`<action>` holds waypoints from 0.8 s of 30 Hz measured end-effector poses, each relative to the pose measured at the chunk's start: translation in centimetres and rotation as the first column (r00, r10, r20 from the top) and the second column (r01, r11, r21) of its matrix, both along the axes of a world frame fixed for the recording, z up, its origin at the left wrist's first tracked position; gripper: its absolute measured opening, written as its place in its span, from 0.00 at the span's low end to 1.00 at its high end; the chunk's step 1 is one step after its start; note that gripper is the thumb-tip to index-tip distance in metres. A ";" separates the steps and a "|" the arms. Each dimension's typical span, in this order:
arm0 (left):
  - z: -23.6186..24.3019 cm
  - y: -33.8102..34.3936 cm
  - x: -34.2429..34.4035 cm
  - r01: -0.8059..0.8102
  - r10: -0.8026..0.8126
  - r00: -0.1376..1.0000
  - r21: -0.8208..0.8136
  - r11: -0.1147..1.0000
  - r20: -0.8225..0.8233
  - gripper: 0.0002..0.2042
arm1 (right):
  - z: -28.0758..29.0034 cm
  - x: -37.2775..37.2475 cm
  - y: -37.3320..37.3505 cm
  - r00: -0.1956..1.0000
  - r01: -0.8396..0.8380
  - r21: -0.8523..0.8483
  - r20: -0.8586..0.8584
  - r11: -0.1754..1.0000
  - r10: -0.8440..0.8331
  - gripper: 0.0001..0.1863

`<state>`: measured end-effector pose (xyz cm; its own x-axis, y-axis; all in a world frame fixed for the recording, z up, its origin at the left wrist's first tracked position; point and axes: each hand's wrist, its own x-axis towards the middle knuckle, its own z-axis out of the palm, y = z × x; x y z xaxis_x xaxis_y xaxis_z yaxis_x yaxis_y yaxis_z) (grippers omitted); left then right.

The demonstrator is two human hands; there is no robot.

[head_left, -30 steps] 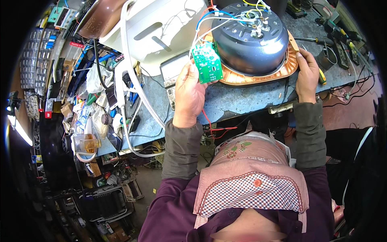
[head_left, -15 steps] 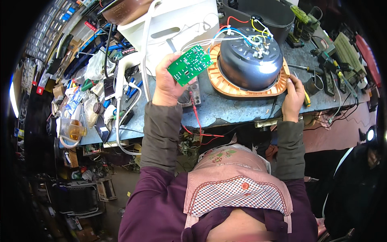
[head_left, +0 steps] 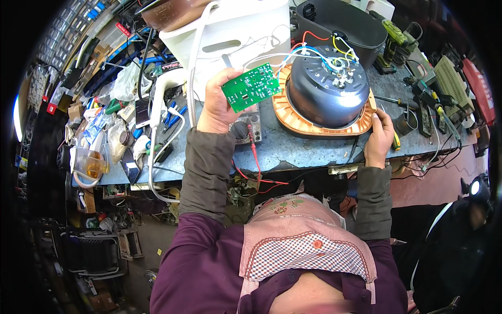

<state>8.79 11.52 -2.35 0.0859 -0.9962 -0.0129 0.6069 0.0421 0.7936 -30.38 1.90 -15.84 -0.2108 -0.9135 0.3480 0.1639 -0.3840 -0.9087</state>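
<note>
In the head view my left hand [head_left: 215, 102] is closed on a green circuit board [head_left: 250, 86], held tilted, with thin white wires behind it. My right hand [head_left: 379, 136] grips the right edge of an orange plastic housing [head_left: 293, 123]. A dark, dome-shaped metal pot [head_left: 324, 99] sits upside down in that housing, with red, yellow, blue and white wires on its top. Below the board, a meter [head_left: 240, 131] with red leads lies on the blue bench [head_left: 290, 154]. A yellow-handled tool [head_left: 396, 140] lies just right of my right hand.
A white plastic casing [head_left: 178, 44] and a black tub [head_left: 340, 18] stand behind. A cordless drill [head_left: 389, 36], instruments [head_left: 449, 86] and cables crowd the right. Piled tools, bags and parts cover the left bench, with a clear jug [head_left: 91, 162] near its edge.
The board has rotated from upright to a slanted angle and moved left, away from the pot, with my left hand. The camera view has shifted, showing more of the bench's back.
</note>
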 end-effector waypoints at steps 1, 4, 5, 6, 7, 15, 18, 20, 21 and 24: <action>0.0 0.0 0.0 0.007 -0.007 1.000 -0.002 1.000 -0.004 0.16 | 0.0 0.0 0.0 1.000 0.000 0.000 0.004 1.000 0.000 0.12; -0.3 -0.2 0.3 -0.013 0.013 1.000 0.011 1.000 0.024 0.17 | 0.1 0.1 -0.1 1.000 -0.003 -0.001 0.022 1.000 0.003 0.12; -0.3 -0.2 0.4 0.016 -0.016 1.000 -0.008 1.000 0.016 0.17 | 0.1 0.2 -0.1 0.999 -0.007 0.000 0.032 1.000 0.007 0.12; -0.3 -0.1 0.5 0.044 -0.044 0.999 -0.027 0.999 0.010 0.17 | 0.0 0.4 -0.1 0.999 -0.014 0.000 0.042 1.000 0.014 0.12; -0.4 0.2 0.8 0.069 -0.069 0.998 -0.047 0.997 0.001 0.17 | -0.4 0.1 -0.4 1.000 -0.003 0.001 0.017 1.000 0.003 0.12; -4.4 1.7 -4.7 -0.159 0.301 0.761 -0.283 0.946 0.575 0.15 | -2.6 -1.9 -2.3 0.999 -0.022 0.019 0.030 1.000 0.022 0.11; -4.7 3.0 -5.8 -0.175 0.352 0.546 -0.307 0.935 0.760 0.15 | -2.9 -2.2 -2.9 0.999 -0.040 0.016 0.016 0.999 0.040 0.12; -5.2 3.5 -6.3 -0.212 0.506 0.342 -0.459 0.863 0.792 0.15 | -3.1 -2.5 -3.4 0.997 -0.065 0.021 0.037 0.998 0.064 0.13; -5.7 4.0 -6.6 -0.248 0.590 0.268 -0.538 0.806 0.762 0.16 | -3.1 -2.6 -3.6 0.997 -0.077 0.008 0.013 0.997 0.076 0.13; -4.8 7.0 -7.0 -0.253 0.733 0.133 -0.692 0.676 0.667 0.19 | -3.1 -3.0 -3.8 0.996 -0.082 0.015 0.018 0.997 0.082 0.13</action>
